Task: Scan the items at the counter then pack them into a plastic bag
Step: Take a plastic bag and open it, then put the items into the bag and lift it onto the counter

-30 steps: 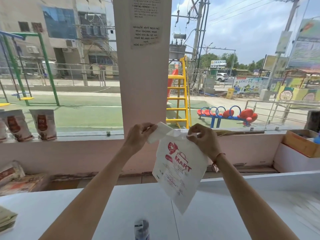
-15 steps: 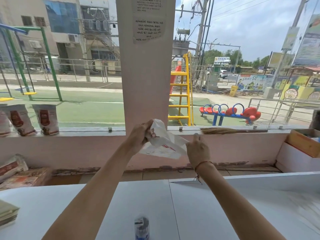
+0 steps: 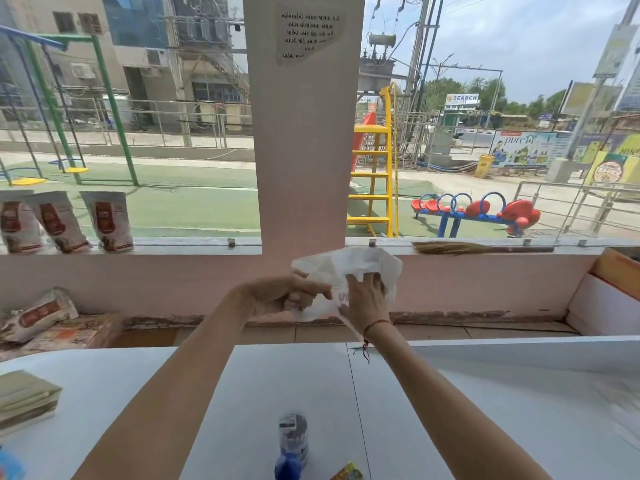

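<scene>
A roadside sign reads "SEARCH"; a street banner reads "pure".

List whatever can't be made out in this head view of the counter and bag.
- Plastic bag: crumpled between left hand and right hand; its print is mostly folded away.
- Bottle: motion-blurred, label unreadable, base cut by the bottom edge.
- Yellow packet: only a corner shows at the bottom edge.
- Pillar notice: too small to read, top cut off.

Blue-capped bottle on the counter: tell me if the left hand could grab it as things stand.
Probably not yet: the left hand and right hand both grip the plastic bag. Nothing blocks the blue-capped bottle.
</scene>
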A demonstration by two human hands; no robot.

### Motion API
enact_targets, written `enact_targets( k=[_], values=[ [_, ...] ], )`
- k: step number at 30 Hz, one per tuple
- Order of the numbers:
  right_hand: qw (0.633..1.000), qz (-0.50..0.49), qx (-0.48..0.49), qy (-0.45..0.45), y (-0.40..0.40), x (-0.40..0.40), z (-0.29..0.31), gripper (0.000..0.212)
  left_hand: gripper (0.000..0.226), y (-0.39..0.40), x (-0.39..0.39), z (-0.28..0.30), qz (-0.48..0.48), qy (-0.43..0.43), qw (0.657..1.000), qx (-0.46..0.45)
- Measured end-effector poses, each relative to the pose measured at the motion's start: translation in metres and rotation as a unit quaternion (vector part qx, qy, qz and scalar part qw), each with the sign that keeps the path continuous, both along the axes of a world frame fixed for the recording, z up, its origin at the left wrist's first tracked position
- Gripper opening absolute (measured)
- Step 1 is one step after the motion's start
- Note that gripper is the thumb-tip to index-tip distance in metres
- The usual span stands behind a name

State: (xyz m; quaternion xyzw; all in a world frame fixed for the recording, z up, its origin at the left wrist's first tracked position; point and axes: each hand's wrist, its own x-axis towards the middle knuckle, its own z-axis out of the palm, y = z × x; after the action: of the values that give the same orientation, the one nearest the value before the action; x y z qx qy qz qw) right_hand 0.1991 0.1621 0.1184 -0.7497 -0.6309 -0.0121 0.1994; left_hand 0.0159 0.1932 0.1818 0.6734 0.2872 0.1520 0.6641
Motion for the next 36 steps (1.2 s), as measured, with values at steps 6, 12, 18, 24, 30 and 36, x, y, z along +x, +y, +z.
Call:
enact_targets(
  k=[6, 12, 18, 24, 30, 36],
  values=[
    [0.985, -0.009, -0.032, -0.171, 0.005, 0.003, -0.04, 0.106, 0.032, 0.002, 0.007, -0.023, 0.125, -0.239, 0.956, -0.116],
    [0.984, 0.158, -0.028, 0.078, -0.017, -0.005, -0.052, 0.03, 0.047, -0.006, -0.002, -0.06, 0.168, -0.042, 0.985, -0.002],
    [0.869, 0.361, -0.331, 0.068, -0.07, -0.047, -0.082, 0.067, 0.048, -0.024, -0.022, -0.098, 0.215, 0.016, 0.976, 0.024],
    [0.905, 0.335, -0.258, 0.053, -0.074, -0.057, -0.082, 0.059, 0.048, -0.034, -0.038, -0.103, 0.247, 0.02, 0.969, 0.009],
    [0.951, 0.235, 0.011, 0.2, -0.058, -0.037, -0.043, 0.056, 0.048, -0.036, -0.044, -0.109, 0.272, -0.007, 0.962, -0.021],
    [0.98, 0.158, -0.017, 0.123, -0.03, -0.06, -0.077, 0.049, 0.049, -0.039, -0.04, -0.101, 0.22, -0.087, 0.968, -0.08]
  ],
)
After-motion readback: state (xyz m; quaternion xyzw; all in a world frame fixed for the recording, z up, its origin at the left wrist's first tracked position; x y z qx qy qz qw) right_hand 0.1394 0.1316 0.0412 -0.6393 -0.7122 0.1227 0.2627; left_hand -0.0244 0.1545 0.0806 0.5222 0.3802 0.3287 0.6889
